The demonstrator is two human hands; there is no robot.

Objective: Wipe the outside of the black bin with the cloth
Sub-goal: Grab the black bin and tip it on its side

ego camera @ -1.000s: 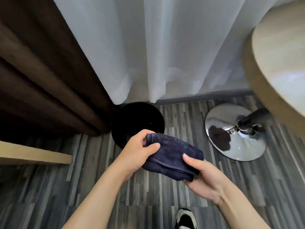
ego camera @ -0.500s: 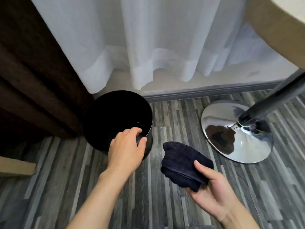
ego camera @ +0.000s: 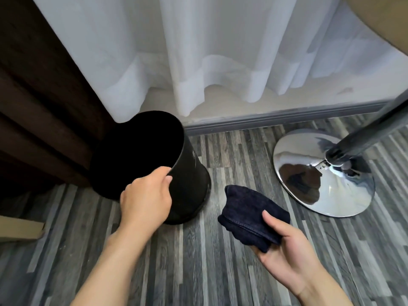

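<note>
The black bin (ego camera: 189, 173) is a round open-topped container on the grey wood-pattern floor, tilted so its mouth leans left toward the dark curtain. My left hand (ego camera: 146, 197) grips its near rim, thumb on the outside and fingers over the edge. A folded dark navy cloth (ego camera: 249, 215) lies in my right hand (ego camera: 282, 259), which holds it palm up with the thumb pressed on top, a short way right of the bin and not touching it.
A chrome pedestal base (ego camera: 326, 186) with its dark pole (ego camera: 362, 140) stands at right, under a round wooden tabletop (ego camera: 393, 25). White sheer curtain (ego camera: 220, 51) and baseboard run behind. Dark brown curtain (ego camera: 44, 96) at left; a light wooden edge (ego camera: 19, 228) at lower left.
My left hand let go of the cloth, reached to the bin's rim, took hold and tipped the bin. The cloth stays in my right hand, now lower and to the right.
</note>
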